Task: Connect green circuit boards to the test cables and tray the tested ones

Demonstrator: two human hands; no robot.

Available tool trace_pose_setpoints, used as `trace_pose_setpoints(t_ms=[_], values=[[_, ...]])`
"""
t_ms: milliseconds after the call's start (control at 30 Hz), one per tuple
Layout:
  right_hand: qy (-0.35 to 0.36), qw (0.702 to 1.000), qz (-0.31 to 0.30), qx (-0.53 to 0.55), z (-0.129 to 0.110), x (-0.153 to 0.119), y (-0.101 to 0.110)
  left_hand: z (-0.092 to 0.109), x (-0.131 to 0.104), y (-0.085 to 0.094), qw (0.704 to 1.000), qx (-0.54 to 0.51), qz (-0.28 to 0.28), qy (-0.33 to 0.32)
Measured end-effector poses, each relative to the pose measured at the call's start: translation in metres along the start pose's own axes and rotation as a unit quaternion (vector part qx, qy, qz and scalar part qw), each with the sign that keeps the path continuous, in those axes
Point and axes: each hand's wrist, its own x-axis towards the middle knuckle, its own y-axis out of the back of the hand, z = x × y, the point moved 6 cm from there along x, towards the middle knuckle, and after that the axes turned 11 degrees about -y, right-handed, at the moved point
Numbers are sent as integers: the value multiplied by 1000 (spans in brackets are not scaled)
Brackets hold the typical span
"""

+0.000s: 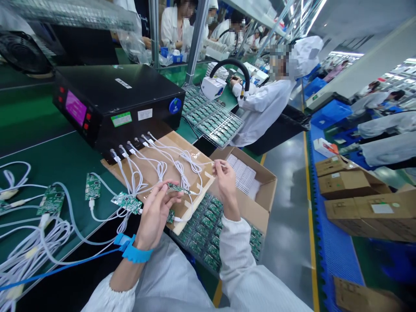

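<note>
My left hand [157,210], with a blue strap at its wrist, holds a small green circuit board [177,188] between thumb and fingers. My right hand [224,175] pinches the end of a thin white cable to the right of that board. Bundles of white cable [182,173] run from the front of a black box [130,93] over a brown cardboard sheet [172,149]. Another green board [127,202] lies left of my left hand with white cables around it. Part of a further board shows beneath my left hand, with a white plug [178,219] beside it.
More boards [52,200] and tangled white cables [48,238] lie on the green table at left. Below my hands is a tray of boards [201,229]; a carton [268,186] of white pieces stands at right. Another tray [214,117] lies behind, near a co-worker in white [266,104].
</note>
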Motion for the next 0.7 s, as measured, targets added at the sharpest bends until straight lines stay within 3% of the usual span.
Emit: trace_pose_setpoints(t_ms=[167, 267, 433, 700], values=[[9, 985, -171, 23, -24, -22, -65, -7, 7, -3, 1000, -4, 26, 7], [-16, 968, -248, 19, -24, -41, -89, -12, 13, -4, 999, -11, 36, 16], [-73, 958, -268, 66, -20, -45, -94, -16, 18, -7, 999, -11, 31, 16], [-51, 956, -279, 74, -21, -43, -89, -22, 20, -11, 999, -2, 37, 23]])
